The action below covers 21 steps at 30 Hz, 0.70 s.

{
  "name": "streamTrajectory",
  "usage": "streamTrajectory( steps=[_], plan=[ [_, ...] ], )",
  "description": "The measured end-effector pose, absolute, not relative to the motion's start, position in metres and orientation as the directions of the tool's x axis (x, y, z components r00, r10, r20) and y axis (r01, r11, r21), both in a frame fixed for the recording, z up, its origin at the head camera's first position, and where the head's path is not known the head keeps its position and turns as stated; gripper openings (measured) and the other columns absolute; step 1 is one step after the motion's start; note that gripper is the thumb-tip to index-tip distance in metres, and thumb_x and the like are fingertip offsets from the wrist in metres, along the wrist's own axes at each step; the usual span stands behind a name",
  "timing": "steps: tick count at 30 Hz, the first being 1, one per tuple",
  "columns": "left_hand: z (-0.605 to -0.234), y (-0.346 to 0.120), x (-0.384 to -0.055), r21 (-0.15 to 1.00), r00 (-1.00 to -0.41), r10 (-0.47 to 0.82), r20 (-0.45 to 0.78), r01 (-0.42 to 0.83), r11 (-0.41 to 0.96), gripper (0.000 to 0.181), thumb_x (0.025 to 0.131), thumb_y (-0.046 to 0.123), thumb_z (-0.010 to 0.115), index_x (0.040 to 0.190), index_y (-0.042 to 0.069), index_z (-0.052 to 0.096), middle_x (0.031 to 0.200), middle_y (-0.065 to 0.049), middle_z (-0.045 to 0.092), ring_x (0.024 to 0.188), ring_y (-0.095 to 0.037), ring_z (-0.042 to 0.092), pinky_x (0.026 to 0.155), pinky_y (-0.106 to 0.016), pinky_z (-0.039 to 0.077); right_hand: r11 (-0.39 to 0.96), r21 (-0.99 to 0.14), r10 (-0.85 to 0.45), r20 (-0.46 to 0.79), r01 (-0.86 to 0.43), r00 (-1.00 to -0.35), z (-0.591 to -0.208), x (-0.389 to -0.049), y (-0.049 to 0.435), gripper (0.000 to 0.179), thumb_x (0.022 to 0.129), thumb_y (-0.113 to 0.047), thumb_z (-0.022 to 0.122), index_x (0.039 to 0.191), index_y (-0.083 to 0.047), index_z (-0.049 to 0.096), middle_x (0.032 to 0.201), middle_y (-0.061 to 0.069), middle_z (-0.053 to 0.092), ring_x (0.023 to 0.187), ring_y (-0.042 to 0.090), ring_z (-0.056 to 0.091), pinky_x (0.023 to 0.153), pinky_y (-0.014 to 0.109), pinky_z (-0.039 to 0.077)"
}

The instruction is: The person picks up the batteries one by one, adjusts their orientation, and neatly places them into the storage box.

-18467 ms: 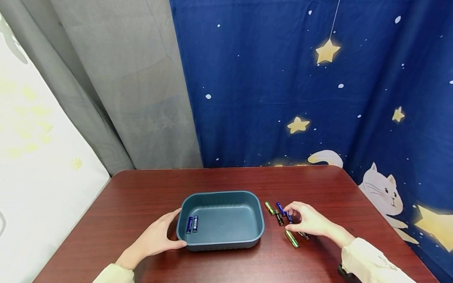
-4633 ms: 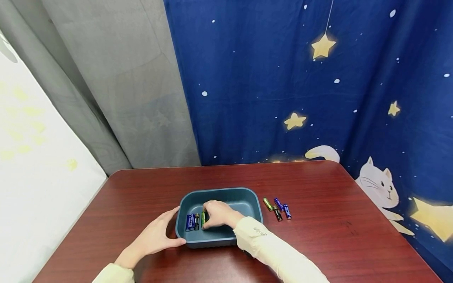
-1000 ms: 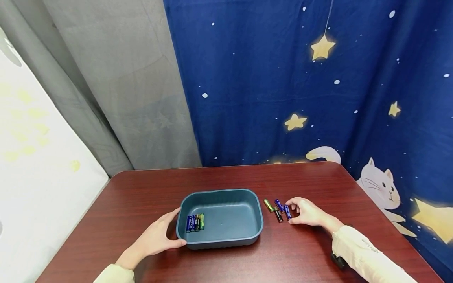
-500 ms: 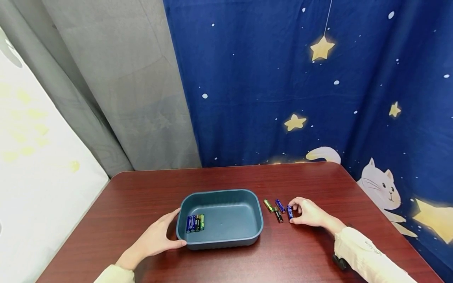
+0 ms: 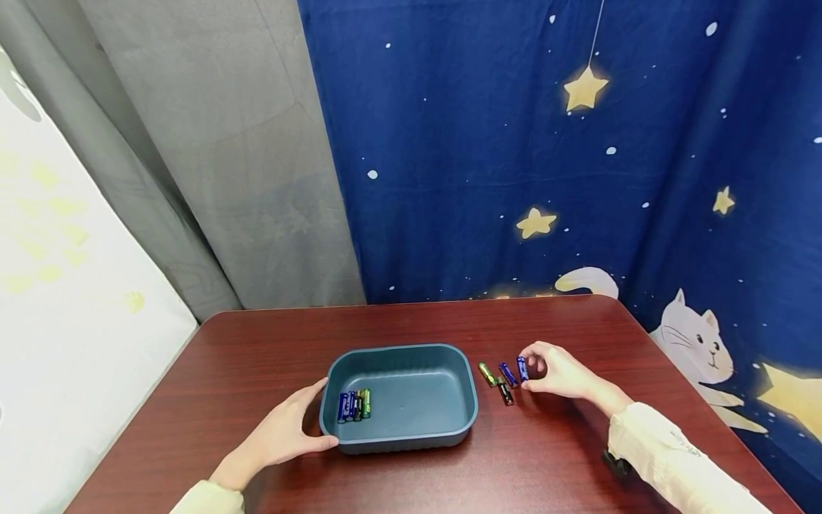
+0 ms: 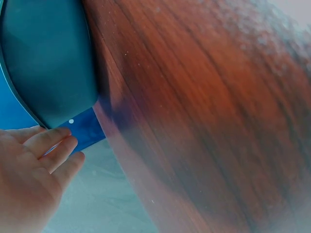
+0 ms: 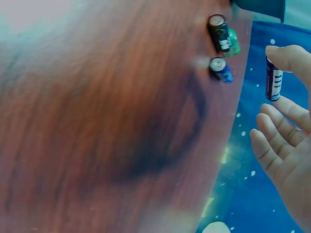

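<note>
My right hand (image 5: pixel 565 373) pinches a blue battery (image 5: pixel 523 369) by its two ends, between thumb and fingers, above the right part of the table. In the right wrist view this battery (image 7: pixel 274 80) hangs clear of the wood, with the other fingers spread loosely. Beside it lie three loose batteries: a green one (image 5: pixel 487 374), a black one (image 5: pixel 505 391) and a blue one (image 5: pixel 509 375). My left hand (image 5: pixel 289 428) rests against the left end of a teal plastic tray (image 5: pixel 424 407), fingers straight and thumb at the near corner. Several batteries (image 5: pixel 354 405) stand in a row inside, at the tray's left.
The tray sits mid-table on a reddish-brown wooden table (image 5: pixel 257 350). Behind the table hang a grey curtain (image 5: pixel 257 178) and a blue starry curtain (image 5: pixel 462 178). A white patterned cloth (image 5: pixel 77 285) hangs at the left.
Batteries have been added to the tray's row since the oldest frame. In the last second my right hand has drawn the blue battery off the table and raised it. My left hand stays put.
</note>
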State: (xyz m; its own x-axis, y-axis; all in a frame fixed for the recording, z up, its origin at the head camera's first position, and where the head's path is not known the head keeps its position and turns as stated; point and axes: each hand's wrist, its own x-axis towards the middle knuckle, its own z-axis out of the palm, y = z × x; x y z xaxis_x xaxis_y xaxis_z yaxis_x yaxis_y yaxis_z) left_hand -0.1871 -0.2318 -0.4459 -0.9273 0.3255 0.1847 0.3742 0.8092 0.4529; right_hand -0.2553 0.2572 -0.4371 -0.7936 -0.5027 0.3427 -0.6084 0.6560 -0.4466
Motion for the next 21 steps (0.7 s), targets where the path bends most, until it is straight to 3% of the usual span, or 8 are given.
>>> streamTrajectory(
  steps=[15,21],
  plan=[
    [-0.445,-0.231,-0.188,0.451,-0.927,0.327,0.185,0.376,0.81,0.095,0.064,0.058,0.072,0.139,0.012,0.036,0.132,-0.007,0.047,0.119,-0.028,0.044,0.092,-0.053,0.04,0.624,-0.451,-0.528,0.358,-0.638,-0.77,-0.412,-0.26,0.232,0.041,0.066,-0.022,0.079,0.098,-0.006,0.059,0.08,-0.001,0.053,0.072,0.012,0.049,0.062,0.022,0.042],
    [-0.444,-0.231,-0.188,0.451,-0.927,0.327,0.182,0.374,0.81,0.095,0.064,0.057,0.072,0.139,0.013,0.036,0.132,-0.007,0.047,0.119,-0.027,0.044,0.092,-0.053,0.04,0.594,-0.458,-0.541,0.381,-0.661,-0.75,-0.404,-0.264,0.214,0.041,0.066,-0.022,0.078,0.099,-0.006,0.06,0.081,0.004,0.055,0.073,0.018,0.051,0.063,0.028,0.045]
  ],
)
